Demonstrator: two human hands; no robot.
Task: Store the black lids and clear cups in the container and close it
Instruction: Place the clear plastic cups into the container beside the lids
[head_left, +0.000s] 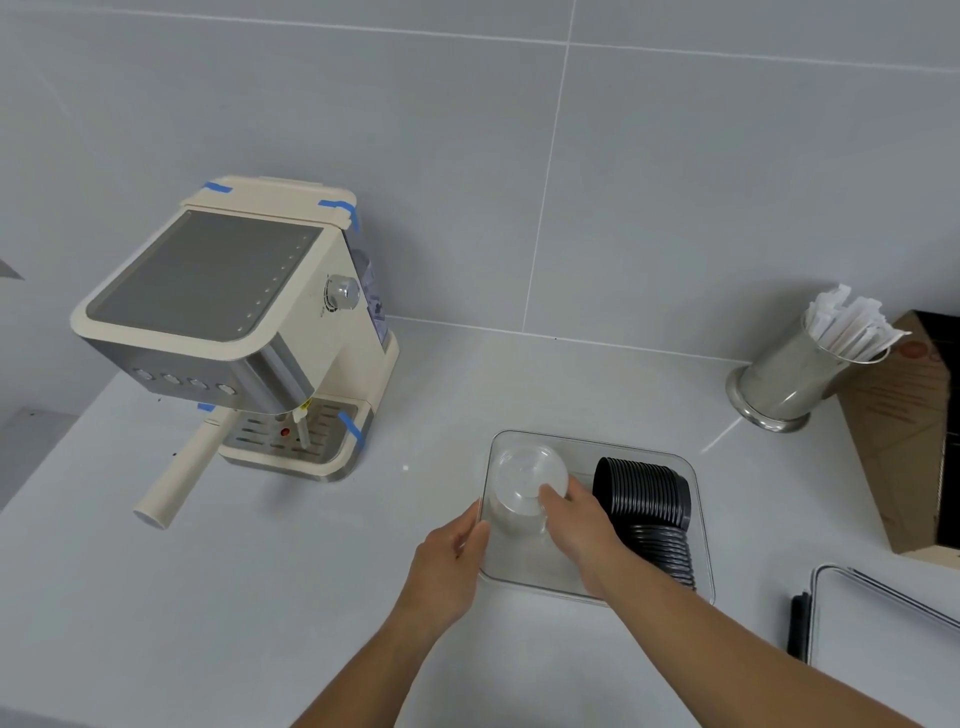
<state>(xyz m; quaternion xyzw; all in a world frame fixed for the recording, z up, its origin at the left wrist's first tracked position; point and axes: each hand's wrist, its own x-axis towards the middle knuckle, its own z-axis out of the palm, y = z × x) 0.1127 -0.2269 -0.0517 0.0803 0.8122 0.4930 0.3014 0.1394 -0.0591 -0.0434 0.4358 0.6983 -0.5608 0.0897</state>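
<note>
A clear rectangular container (644, 451) sits on the white counter in front of me. A stack of black lids (647, 499) lies on its side along the container's right half. In the left half is a stack of clear cups (524, 480), bottom end facing up toward me. My right hand (582, 525) reaches into the container and grips the clear cups from the right side. My left hand (449, 551) holds the container's left wall with its fingers on the rim. The container's clear lid (883, 618) lies on the counter at the lower right.
A cream espresso machine (234, 332) with a long portafilter handle stands at the left. A steel cup of wrapped straws (795, 364) stands at the back right beside a brown cardboard box (898, 441). A grey tiled wall backs the counter.
</note>
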